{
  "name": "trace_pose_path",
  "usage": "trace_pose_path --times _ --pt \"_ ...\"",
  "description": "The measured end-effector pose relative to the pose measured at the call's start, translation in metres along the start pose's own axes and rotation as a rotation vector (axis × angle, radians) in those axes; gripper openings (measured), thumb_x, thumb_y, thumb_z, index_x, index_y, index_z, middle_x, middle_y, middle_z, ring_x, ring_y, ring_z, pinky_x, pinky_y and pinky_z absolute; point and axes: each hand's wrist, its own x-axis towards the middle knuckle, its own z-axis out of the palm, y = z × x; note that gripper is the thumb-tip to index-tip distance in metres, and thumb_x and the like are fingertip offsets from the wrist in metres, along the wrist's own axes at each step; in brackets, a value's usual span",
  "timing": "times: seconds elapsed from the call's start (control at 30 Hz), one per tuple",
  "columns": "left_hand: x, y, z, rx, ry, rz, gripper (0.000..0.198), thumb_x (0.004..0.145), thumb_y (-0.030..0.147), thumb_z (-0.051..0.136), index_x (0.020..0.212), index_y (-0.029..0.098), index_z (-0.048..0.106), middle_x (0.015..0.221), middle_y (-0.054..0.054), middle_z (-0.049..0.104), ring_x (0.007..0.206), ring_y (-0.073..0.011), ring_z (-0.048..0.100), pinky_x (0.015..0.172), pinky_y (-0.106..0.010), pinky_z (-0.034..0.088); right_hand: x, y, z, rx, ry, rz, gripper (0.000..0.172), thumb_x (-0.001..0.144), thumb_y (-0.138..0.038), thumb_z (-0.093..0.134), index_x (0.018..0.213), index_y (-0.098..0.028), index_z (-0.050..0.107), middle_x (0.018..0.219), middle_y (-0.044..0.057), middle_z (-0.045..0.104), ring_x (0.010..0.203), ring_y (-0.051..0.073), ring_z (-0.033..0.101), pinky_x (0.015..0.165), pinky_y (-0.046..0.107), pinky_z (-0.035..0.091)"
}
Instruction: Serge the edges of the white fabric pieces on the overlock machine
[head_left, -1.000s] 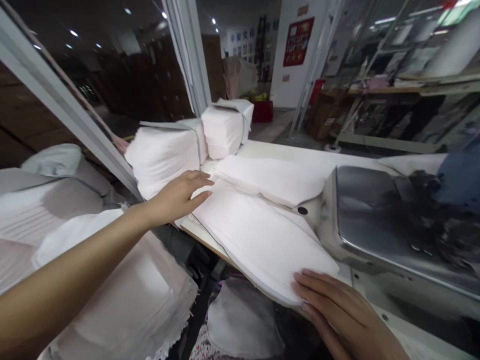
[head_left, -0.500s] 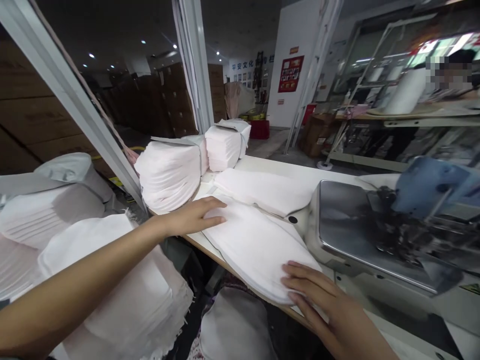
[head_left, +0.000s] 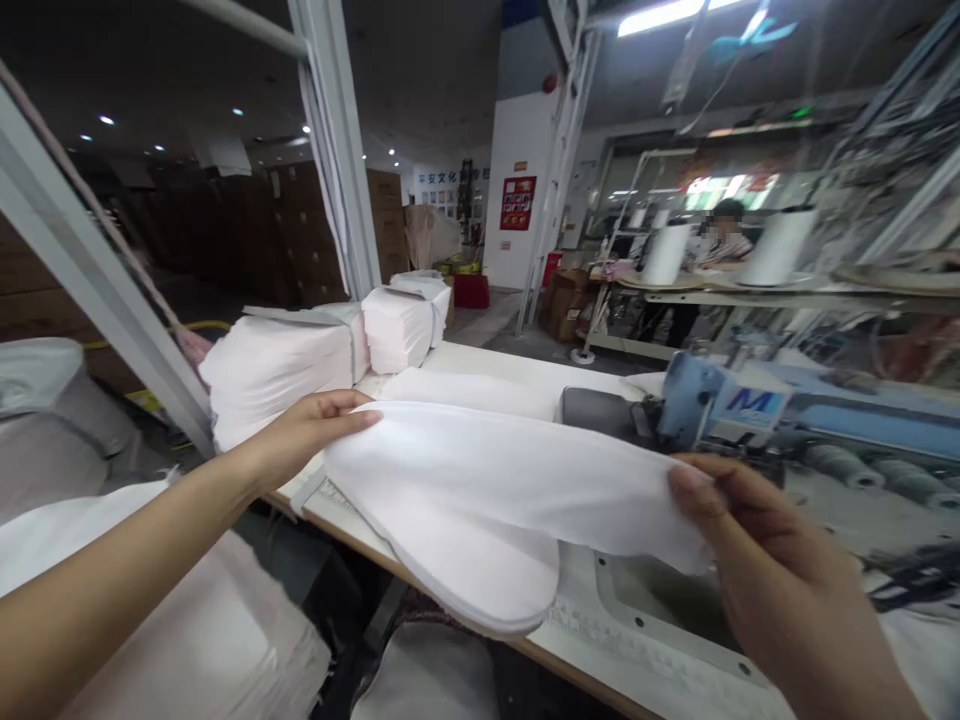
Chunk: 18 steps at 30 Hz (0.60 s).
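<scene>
White cloth, a long curved cut piece (head_left: 510,480), hangs stretched between a worker's two hands at a sewing station. The left hand (head_left: 315,435) closes lightly over one end, fingers on top and thumb hidden beneath. The right hand (head_left: 757,560) pinches the opposite end, thumb pressed on the upper face. Gripped at both tips, the piece seems held that way to spread flat in the air, clear of the stack of like pieces (head_left: 480,570) lying just under and between the hands on the near edge of the pale worktable (head_left: 600,655). Just beyond the right hand stands a blue-headed sewing machine (head_left: 720,405). Past the left hand sit two tied bundles of white cloth (head_left: 277,365), close to a grey metal post (head_left: 334,150). More white fabric (head_left: 210,640) is heaped below the left forearm, off the table. Far behind both hands the hall shows brown cartons (head_left: 225,230), a red poster (head_left: 517,203) on a white pillar, and thread cones (head_left: 667,255) on a bench where another person sits.
</scene>
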Motion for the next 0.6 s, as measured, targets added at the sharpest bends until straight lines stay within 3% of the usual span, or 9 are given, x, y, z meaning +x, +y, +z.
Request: trace_pose_path --times 0.07,0.17,0.3,0.47,0.6 --pt "-0.008 0.014 0.000 -0.208 0.023 -0.143 0.036 0.087 0.053 0.054 0.099 0.019 0.060 0.074 -0.003 0.072 0.058 -0.0176 0.067 0.047 -0.024 0.053 -0.002 0.011 0.001 0.223 -0.040 0.135 0.032 0.076 -0.052 0.069 0.096 -0.027 0.064 0.072 -0.001 0.060 0.061 0.013 0.051 0.048 0.019 0.043" --pt "-0.017 0.029 0.009 -0.446 0.047 -0.335 0.036 0.077 0.052 0.068 0.094 0.021 0.061 0.066 0.002 0.068 0.049 -0.0138 0.062 0.040 -0.018 0.047 -0.010 0.027 0.006 0.343 -0.100 0.254 0.036 0.076 -0.051 0.071 0.100 -0.025 0.063 0.069 -0.002 0.059 0.062 0.012 0.050 0.050 0.018 0.043" --pt "-0.013 0.033 0.015 -0.338 0.035 -0.275 0.036 0.073 0.053 0.072 0.088 0.020 0.065 0.072 0.002 0.069 0.059 -0.0126 0.063 0.048 -0.015 0.048 -0.016 0.035 0.003 0.350 -0.106 0.268 0.039 0.076 -0.051 0.071 0.104 -0.024 0.064 0.071 -0.002 0.060 0.065 0.013 0.051 0.051 0.018 0.043" --pt "-0.005 0.030 0.006 -0.264 0.052 -0.245 0.040 0.071 0.050 0.073 0.095 0.018 0.068 0.076 0.000 0.071 0.065 -0.0151 0.063 0.051 -0.017 0.049 -0.015 0.035 -0.014 0.311 -0.082 0.222 0.040 0.078 -0.049 0.069 0.109 -0.024 0.065 0.081 0.001 0.067 0.071 0.014 0.055 0.055 0.020 0.047" --pt "-0.040 0.025 -0.002 -0.010 0.134 -0.193 0.043 0.075 0.053 0.064 0.095 0.015 0.070 0.077 0.002 0.072 0.067 -0.0133 0.064 0.059 -0.021 0.052 -0.044 0.041 -0.042 0.057 -0.167 0.156 0.032 0.080 -0.048 0.067 0.104 -0.027 0.070 0.088 0.002 0.071 0.080 0.018 0.062 0.064 0.021 0.051"
